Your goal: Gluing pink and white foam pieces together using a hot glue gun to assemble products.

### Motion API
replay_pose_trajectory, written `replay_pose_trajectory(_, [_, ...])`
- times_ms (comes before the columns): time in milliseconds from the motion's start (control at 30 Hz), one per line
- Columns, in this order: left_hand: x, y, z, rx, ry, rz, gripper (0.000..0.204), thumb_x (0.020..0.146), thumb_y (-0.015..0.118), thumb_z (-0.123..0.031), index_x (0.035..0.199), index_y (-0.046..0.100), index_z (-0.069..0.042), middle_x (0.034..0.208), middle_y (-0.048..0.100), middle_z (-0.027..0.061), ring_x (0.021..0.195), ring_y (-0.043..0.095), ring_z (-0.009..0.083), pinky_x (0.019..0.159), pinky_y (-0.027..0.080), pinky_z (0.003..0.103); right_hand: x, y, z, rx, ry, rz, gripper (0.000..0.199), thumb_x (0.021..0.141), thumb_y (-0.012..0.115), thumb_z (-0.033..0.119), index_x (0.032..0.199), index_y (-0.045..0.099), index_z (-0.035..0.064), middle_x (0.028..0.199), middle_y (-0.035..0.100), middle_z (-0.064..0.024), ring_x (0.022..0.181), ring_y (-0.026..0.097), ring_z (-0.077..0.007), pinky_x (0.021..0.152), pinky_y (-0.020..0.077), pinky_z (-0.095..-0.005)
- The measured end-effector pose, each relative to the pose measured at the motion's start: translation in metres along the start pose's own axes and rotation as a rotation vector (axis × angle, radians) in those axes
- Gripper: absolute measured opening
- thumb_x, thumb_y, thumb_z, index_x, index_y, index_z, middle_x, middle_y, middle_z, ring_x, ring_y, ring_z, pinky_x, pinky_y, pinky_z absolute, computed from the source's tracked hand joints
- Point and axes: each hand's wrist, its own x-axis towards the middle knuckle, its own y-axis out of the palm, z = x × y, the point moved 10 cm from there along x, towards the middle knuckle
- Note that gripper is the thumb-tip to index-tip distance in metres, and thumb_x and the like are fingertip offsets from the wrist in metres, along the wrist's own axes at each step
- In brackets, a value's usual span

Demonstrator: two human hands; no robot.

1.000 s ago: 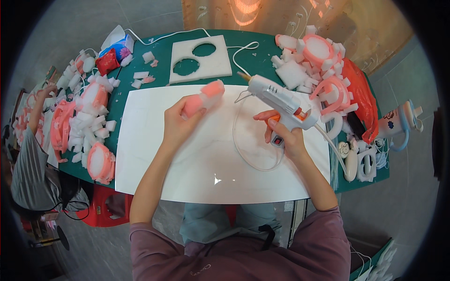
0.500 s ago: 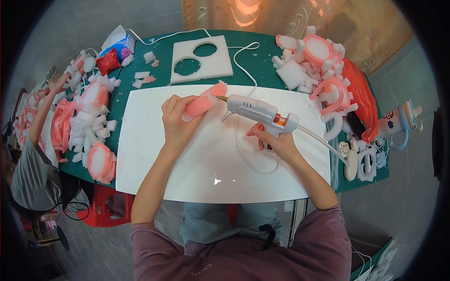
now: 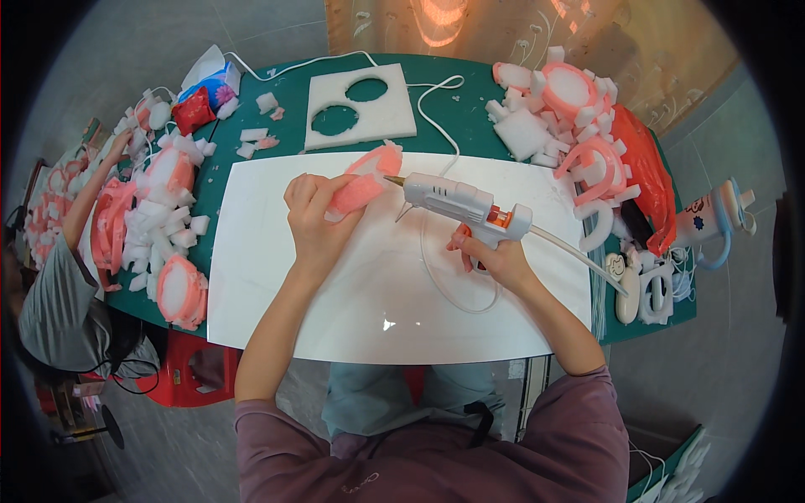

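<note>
My left hand (image 3: pixel 319 207) grips a pink fuzzy foam piece (image 3: pixel 356 194), tilted above the white board (image 3: pixel 277 293). A paler patch shows on the side of the piece toward the nozzle. In my right hand (image 3: pixel 495 258) is a white hot glue gun (image 3: pixel 449 197), a glue stick (image 3: pixel 579 251) sticking out of its back end. The gun's brass tip is at the right edge of the pink piece; whether they touch I cannot tell. Fingers of my right hand wrap the handle near the trigger.
A white foam slab (image 3: pixel 386 117) with two round holes lies at the back of the green table (image 3: pixel 277 84). Pink rings and white foam blocks (image 3: pixel 524 134) pile up on both sides. A red bag (image 3: pixel 646 176) and a cup (image 3: pixel 704 218) stand right. At left, another person's arm (image 3: pixel 84 197) reaches in.
The pink piece has turned in my left hand, so more of its inner side shows. The glue gun has shifted slightly left and down with its tip still by the piece.
</note>
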Motion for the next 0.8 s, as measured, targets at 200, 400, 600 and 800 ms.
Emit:
replay_pose_trajectory(200, [0.0011, -0.0017, -0.0071, 0.009, 0.036, -0.004, 0.034, 0.055, 0.075, -0.007, 0.087, 0.063, -0.008, 0.075, 0.049, 0.0026, 0.077, 0.049, 0.0189, 0.084, 0.032, 0.033, -0.0009, 0.0001, -0.0010, -0.045, 0.067, -0.022, 0.016, 0.077, 0.065, 0.014, 0.081, 0.054, 0.0034, 0.067, 0.055, -0.0024, 0.050, 0.051, -0.0083, 0.045, 0.0410, -0.0228])
replay_pose_trajectory(400, [0.0013, -0.0023, -0.0074, 0.005, 0.045, -0.011, 0.035, 0.055, 0.076, -0.007, 0.088, 0.063, -0.009, 0.074, 0.050, 0.0023, 0.076, 0.050, 0.0185, 0.087, 0.031, 0.035, -0.0014, 0.0007, 0.0009, -0.045, 0.048, -0.018, 0.016, 0.077, 0.065, 0.014, 0.080, 0.053, 0.0035, 0.066, 0.054, -0.0023, 0.049, 0.051, -0.0084, 0.045, 0.0410, -0.0229])
replay_pose_trajectory(600, [0.0011, -0.0025, -0.0064, 0.007, 0.051, -0.020, 0.035, 0.055, 0.075, -0.008, 0.088, 0.063, -0.009, 0.075, 0.050, 0.0022, 0.076, 0.050, 0.0182, 0.088, 0.030, 0.036, -0.0032, 0.0015, 0.0002, -0.034, 0.083, -0.013, 0.018, 0.077, 0.065, 0.016, 0.081, 0.053, 0.0036, 0.065, 0.053, -0.0014, 0.050, 0.051, -0.0080, 0.045, 0.0415, -0.0228])
replay_pose_trajectory(800, [0.0021, -0.0044, -0.0082, 0.018, 0.052, -0.026, 0.036, 0.055, 0.075, -0.008, 0.089, 0.063, -0.009, 0.075, 0.050, 0.0019, 0.076, 0.050, 0.0176, 0.088, 0.030, 0.035, -0.0043, 0.0013, 0.0002, -0.073, 0.096, -0.010, 0.018, 0.077, 0.065, 0.016, 0.083, 0.053, 0.0040, 0.065, 0.053, -0.0004, 0.052, 0.051, -0.0073, 0.046, 0.0418, -0.0223])
